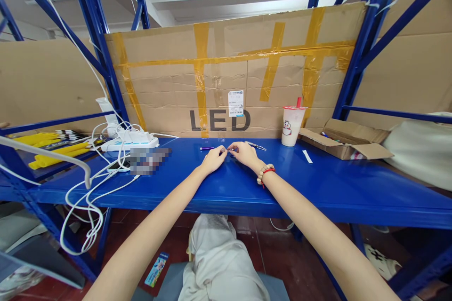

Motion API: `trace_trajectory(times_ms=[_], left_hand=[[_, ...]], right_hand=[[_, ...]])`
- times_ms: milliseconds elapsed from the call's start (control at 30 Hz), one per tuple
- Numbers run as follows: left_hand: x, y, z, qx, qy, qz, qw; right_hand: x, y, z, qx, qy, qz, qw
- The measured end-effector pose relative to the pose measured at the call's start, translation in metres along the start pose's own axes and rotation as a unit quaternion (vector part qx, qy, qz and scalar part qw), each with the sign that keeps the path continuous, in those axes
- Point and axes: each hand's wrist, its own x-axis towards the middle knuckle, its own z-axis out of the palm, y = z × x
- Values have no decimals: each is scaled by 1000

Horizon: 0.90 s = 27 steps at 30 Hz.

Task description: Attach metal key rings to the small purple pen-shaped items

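The head view shows both hands meeting on the blue shelf [226,193]: the left hand [213,160] and the right hand [246,154] curl inward, fingertips close together around what may be a small dark piece [222,151]. Work this fine should go best with both wrists resting on the surface, a light pinch and small finger movements. The purple pen [206,148], at eleven o'clock from the left hand, and the silver tool [259,146], at one o'clock from the right, lie near enough to be knocked. The fingers mask the piece's shape, and I cannot tell whether either hand grips it or merely touches it. At nine o'clock a pixelated patch [150,161] covers something beside the white power strip [143,137]; at three, the cardboard box [335,151] hides most of its contents.
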Motion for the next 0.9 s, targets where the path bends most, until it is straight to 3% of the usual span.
trace_trajectory(times_ms=[900], left_hand=[[1,-1,0,-11,13,12,1000]], right_hand=[[3,2,2,17,26,-7,1000]])
